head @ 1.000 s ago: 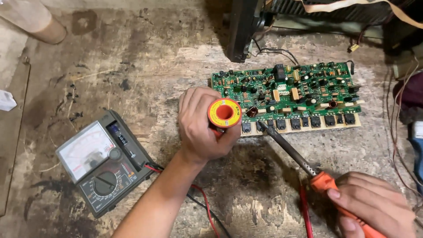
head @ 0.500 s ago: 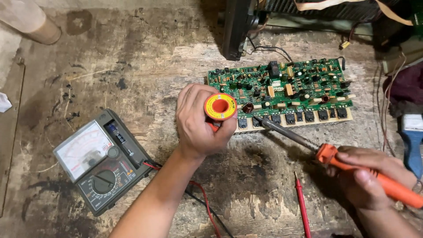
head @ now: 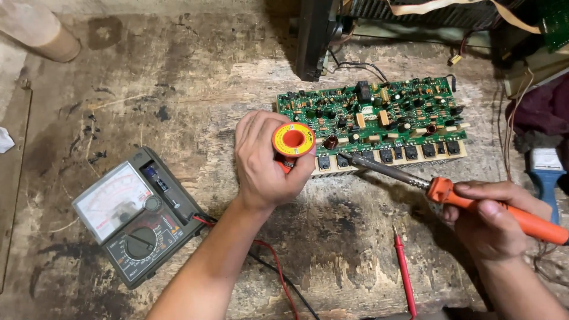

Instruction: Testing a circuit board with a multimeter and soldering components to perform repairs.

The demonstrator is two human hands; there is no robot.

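My left hand [head: 264, 163] grips a small solder spool [head: 294, 140] with an orange and yellow end, held just left of a green circuit board [head: 385, 115]. My right hand [head: 495, 216] holds an orange-handled soldering iron [head: 474, 204]. Its metal tip [head: 344, 156] points left and rests at the board's near edge, close to the row of black parts and a small copper coil [head: 330, 141].
An analog multimeter [head: 136, 216] lies at the lower left on the worn wooden bench [head: 178, 89], with red and black leads trailing right. A red probe [head: 405, 274] lies near the front edge. A black upright piece [head: 312, 38] stands behind the board. A blue-handled brush [head: 546, 175] is at the right.
My right hand has risen and leveled the soldering iron, with its tip staying at the board's near edge. My left hand with the spool has hardly moved.
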